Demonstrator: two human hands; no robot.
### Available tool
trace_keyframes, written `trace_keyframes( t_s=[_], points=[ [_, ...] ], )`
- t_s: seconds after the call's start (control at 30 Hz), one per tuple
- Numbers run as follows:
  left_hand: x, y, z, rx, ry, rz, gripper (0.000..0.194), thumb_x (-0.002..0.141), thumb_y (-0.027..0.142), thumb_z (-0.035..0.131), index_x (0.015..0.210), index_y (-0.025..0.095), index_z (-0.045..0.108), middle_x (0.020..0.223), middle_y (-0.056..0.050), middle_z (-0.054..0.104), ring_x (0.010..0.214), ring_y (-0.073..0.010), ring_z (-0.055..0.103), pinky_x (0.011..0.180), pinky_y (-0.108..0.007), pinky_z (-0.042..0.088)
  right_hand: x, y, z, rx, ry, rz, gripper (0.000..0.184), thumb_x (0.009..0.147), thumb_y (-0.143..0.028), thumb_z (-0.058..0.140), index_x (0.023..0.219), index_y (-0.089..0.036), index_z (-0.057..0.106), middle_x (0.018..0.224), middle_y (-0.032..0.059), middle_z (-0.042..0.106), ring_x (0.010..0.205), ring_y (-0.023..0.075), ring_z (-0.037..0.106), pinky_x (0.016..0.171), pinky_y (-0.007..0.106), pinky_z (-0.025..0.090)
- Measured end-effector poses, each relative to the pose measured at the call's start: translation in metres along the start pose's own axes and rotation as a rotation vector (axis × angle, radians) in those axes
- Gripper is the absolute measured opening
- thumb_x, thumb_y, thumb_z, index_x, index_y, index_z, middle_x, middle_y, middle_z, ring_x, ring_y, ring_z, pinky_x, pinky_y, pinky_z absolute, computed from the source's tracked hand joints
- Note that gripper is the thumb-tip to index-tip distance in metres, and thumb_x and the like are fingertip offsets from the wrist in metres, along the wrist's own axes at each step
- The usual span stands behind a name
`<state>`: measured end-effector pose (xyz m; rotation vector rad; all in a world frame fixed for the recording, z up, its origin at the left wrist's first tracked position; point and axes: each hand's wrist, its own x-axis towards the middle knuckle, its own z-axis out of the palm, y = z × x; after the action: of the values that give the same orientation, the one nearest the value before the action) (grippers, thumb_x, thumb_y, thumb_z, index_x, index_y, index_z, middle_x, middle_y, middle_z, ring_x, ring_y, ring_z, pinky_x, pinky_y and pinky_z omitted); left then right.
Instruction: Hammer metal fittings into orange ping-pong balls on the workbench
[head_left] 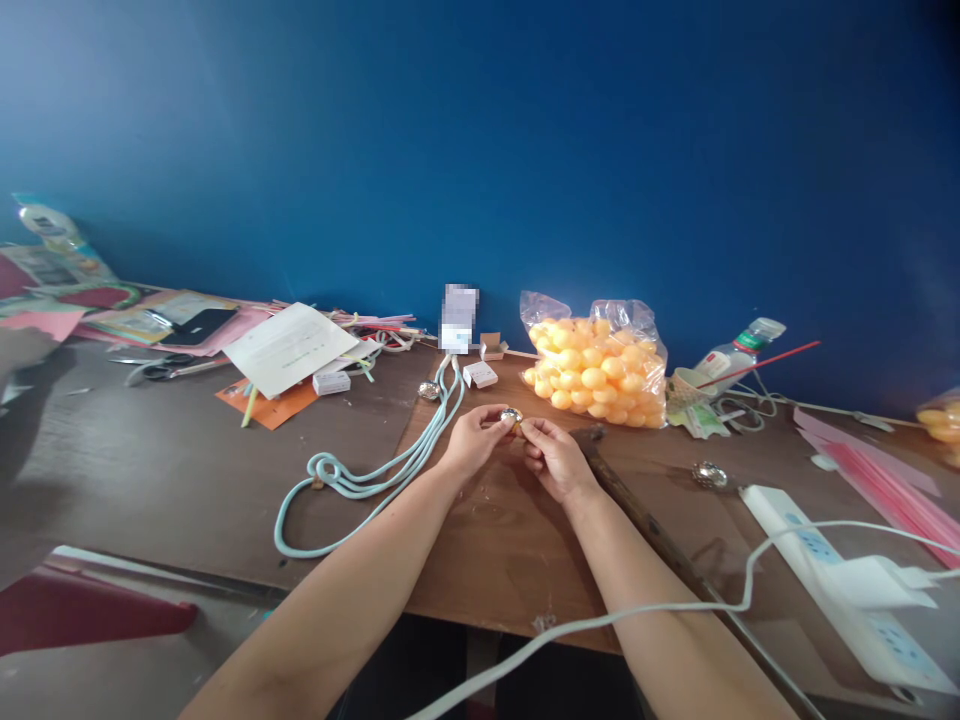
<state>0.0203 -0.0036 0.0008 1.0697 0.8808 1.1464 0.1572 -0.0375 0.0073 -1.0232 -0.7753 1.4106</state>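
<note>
Over the middle of the brown table, my left hand (477,438) pinches a small shiny silver ball (511,415) between thumb and fingers. Close against it, my right hand (555,458) has thumb and forefinger pressed together at the ball's lower right edge. A tiny yellowish bit shows there, too small to name. Another silver ball (429,390) lies on the table to the left, beside a looped light-blue cord (360,488). A third silver ball (709,474) sits to the right, near the power strip.
A clear bag of yellow-orange balls (592,370) stands behind my hands. To the right lie a white power strip (847,590), a tilted bottle (739,350) and pink strips (892,490). White paper (291,350) and scissors (169,367) lie left. A white cable (600,622) crosses my right forearm.
</note>
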Motion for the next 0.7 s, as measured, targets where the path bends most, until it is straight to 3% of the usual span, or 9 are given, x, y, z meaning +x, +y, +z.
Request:
trace_keyframes(
  t_s=[0.7],
  points=[
    [-0.0011, -0.0019, -0.0018, 0.038, -0.001, 0.047, 0.035, 0.074, 0.029, 0.075, 0.102, 0.010, 0.068, 0.092, -0.012, 0.070, 0.079, -0.0174, 0.067, 0.076, -0.032, 0.056, 0.0019, 0.0013, -0.0019, 0.034, -0.029, 0.006, 0.032, 0.057, -0.034, 0.086, 0.069, -0.017, 0.062, 0.071, -0.0011, 0.062, 0.047, 0.0023, 0.034, 0.038, 0.017, 0.024]
  ],
)
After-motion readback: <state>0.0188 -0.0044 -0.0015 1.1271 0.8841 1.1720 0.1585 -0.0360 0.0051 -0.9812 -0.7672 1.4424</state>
